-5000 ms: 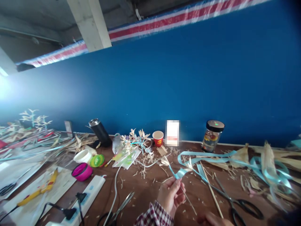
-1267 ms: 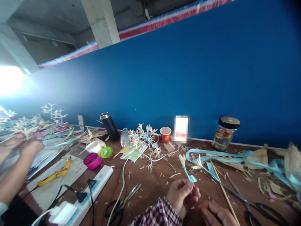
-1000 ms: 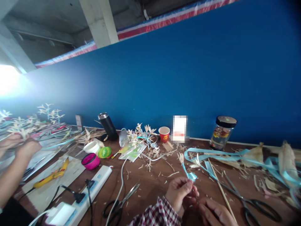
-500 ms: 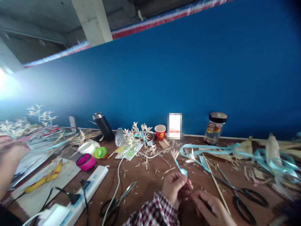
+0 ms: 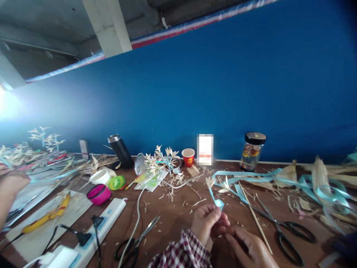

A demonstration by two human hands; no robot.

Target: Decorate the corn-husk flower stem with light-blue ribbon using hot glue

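Observation:
My left hand (image 5: 205, 222), in a checked sleeve, pinches an artificial flower (image 5: 211, 183) by its stem. The flower has pale dry petals and a light blue ribbon wrapping (image 5: 219, 203) just above my fingertips. My right hand (image 5: 245, 246) is close beside it, lower and to the right, with thumb and fingers pressed together. What those fingers hold, if anything, is hidden. Beyond the hands lies a second pale flower (image 5: 225, 185) with a blue strip. A thin wooden stick (image 5: 255, 217) lies right of my hands.
Black-handled scissors lie on the right (image 5: 279, 223) and on the left (image 5: 137, 243). A white power strip (image 5: 111, 219), yellow glue gun (image 5: 47, 217), red paper cup (image 5: 188, 158), glass jar (image 5: 252, 152) and dark flask (image 5: 121, 150) stand around. At far left is another person's hand (image 5: 13, 186).
The view has shifted slightly. My left hand still pinches the flower stem; the thin dark length seen between my hands earlier is now hardly visible. The other person's hand has moved a little.

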